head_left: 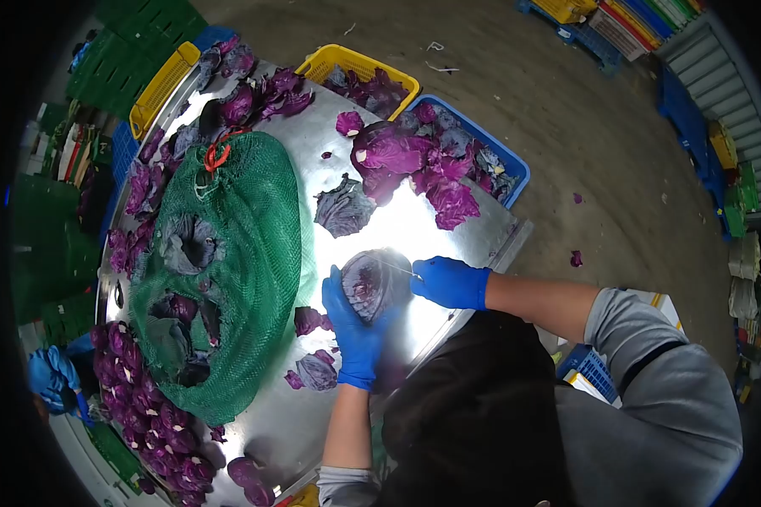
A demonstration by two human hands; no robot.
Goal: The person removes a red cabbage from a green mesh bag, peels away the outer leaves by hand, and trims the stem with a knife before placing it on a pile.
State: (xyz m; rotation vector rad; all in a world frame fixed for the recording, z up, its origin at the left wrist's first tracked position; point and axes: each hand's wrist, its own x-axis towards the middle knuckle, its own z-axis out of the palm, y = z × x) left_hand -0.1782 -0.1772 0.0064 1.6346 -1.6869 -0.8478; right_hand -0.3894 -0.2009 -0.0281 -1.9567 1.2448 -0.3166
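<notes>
My left hand [355,334], in a blue glove, is wrapped round the lower left side of a purple cabbage [370,286] on the shiny metal table [279,422]. At the cabbage's right side my right hand [450,283], also gloved in blue, is closed on a thin tool, perhaps a knife, whose narrow blade [399,269] reaches over the cabbage. Above it lies a loose dark leaf [345,208]. A green mesh bag [266,245] with a red tie [217,155] and cabbage pieces showing through it lies to the left.
Purple leaves [393,156] are heaped at the table's far side. Beyond that edge stand a yellow crate [410,83] and a blue crate [520,169] holding leaves. Several small cabbages [144,406] line the left edge. Small leaf pieces [317,370] lie beside my left hand.
</notes>
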